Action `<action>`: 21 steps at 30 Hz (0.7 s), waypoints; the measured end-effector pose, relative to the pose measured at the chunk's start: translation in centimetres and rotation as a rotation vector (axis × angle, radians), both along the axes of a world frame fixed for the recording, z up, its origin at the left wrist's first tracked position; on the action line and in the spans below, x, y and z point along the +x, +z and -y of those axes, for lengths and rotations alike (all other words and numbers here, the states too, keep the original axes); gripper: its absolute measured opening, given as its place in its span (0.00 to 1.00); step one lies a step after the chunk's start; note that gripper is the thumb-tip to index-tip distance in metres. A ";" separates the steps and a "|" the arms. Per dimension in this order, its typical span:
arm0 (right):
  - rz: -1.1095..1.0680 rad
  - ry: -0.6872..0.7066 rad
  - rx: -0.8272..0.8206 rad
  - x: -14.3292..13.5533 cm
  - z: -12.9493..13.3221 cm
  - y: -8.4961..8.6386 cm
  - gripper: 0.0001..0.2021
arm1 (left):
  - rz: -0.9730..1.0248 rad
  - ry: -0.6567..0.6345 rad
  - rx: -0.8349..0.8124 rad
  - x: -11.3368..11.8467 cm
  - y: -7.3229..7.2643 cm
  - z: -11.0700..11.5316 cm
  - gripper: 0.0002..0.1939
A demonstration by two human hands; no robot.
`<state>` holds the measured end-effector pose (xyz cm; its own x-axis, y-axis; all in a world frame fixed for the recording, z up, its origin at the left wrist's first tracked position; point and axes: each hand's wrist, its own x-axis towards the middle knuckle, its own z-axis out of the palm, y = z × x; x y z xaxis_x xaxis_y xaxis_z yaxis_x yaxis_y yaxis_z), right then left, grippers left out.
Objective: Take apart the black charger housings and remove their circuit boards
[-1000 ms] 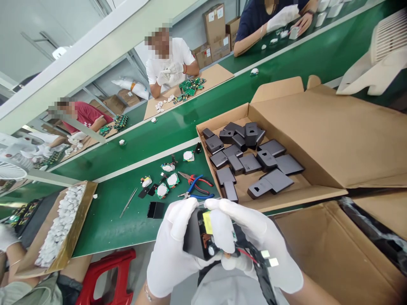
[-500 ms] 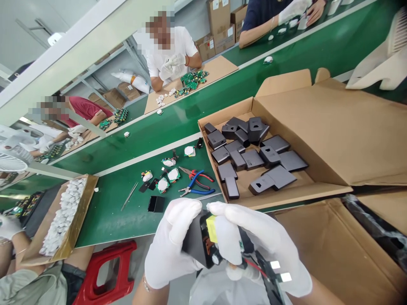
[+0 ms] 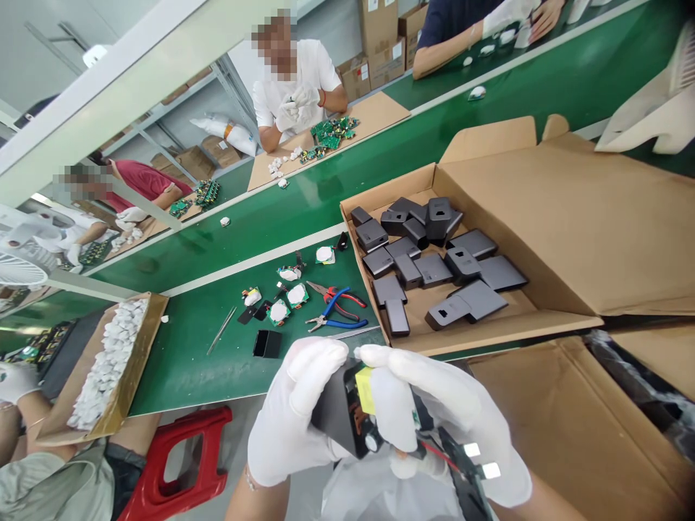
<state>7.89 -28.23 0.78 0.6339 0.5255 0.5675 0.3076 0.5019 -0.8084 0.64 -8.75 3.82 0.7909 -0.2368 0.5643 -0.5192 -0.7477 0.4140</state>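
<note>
My left hand (image 3: 293, 420), in a white glove, is closed around a black plastic housing (image 3: 331, 414) whose open end faces right. In my white-gloved right hand (image 3: 464, 405) is a circuit board assembly (image 3: 392, 411), with a white putty-like lump, a yellow-wrapped part and a copper-coloured piece. Its left side sits at the mouth of the housing, partly inside; how deep is hidden. Red and black wires run from it to a black end plate (image 3: 461, 463) with two bright metal prongs, below my right palm. My fingertips nearly meet above the assembly.
Ahead on the green bench lie pliers (image 3: 329, 310), tweezers (image 3: 221, 330), several boards with white lumps (image 3: 297, 294) and a black housing (image 3: 267, 344). A cardboard box (image 3: 543, 304) of black housings stands right. Left are a box of white lumps (image 3: 155, 318) and a red stool (image 3: 217, 463). Co-workers sit across.
The view has shifted slightly. My hands keep the same hold on the housing and the board assembly, with hardly any movement between them. Across the bench, a co-worker's gloved hands have moved a little.
</note>
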 end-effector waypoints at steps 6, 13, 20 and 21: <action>0.110 0.036 -0.026 0.0 -0.1 0.1 0.33 | 0.008 0.005 0.011 -0.1 0.0 0.0 0.38; 0.179 -0.020 -0.063 0.1 0.1 -0.1 0.31 | -0.011 -0.010 0.001 -0.2 0.0 -0.3 0.38; 0.124 -0.026 -0.055 0.1 0.0 0.3 0.36 | -0.034 -0.071 0.033 0.2 0.4 -0.7 0.39; 0.047 -0.032 -0.042 0.0 0.0 0.3 0.36 | -0.034 -0.079 0.032 0.3 0.5 -0.7 0.38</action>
